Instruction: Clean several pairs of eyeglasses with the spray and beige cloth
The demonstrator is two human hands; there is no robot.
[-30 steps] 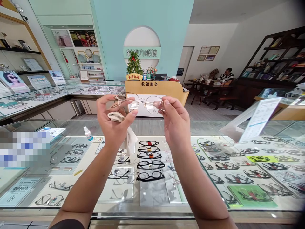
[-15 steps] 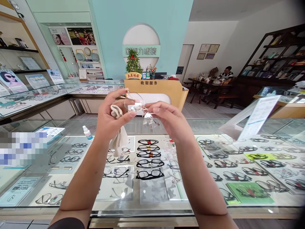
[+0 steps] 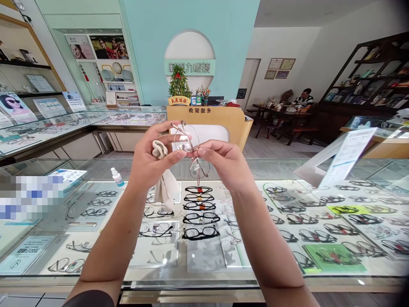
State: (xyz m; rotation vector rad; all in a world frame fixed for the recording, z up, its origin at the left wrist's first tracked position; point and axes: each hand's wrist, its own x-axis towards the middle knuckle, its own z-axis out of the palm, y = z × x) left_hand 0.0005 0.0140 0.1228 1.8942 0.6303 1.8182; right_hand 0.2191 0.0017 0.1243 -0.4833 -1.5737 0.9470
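Note:
A pair of thin metal-rimmed eyeglasses (image 3: pixel 198 167) is up above the glass counter, tilted so that one lens is higher than the other. My left hand (image 3: pixel 152 155) grips the upper lens side between thumb and fingers. A pale cleaning cloth (image 3: pixel 166 187) is tucked in the same hand and dangles below it. My right hand (image 3: pixel 228 164) pinches the frame near the bridge with thumb and forefinger. The folded temples cross behind the lenses. Under the hands, a column of black-framed glasses (image 3: pixel 201 219) lies inside the case.
The glass display counter (image 3: pixel 191 285) spans the front, with many frames inside. A small spray bottle (image 3: pixel 117 177) stands on it at left, a leaning sign stand (image 3: pixel 348 155) at right. Beyond are a wooden cashier desk (image 3: pixel 238 123) and a person (image 3: pixel 304 99) seated at a table.
The eyeglasses have turned and shifted slightly right, the lower lens now more to the left. My right hand has moved in to the bridge. The hanging cloth has swung right.

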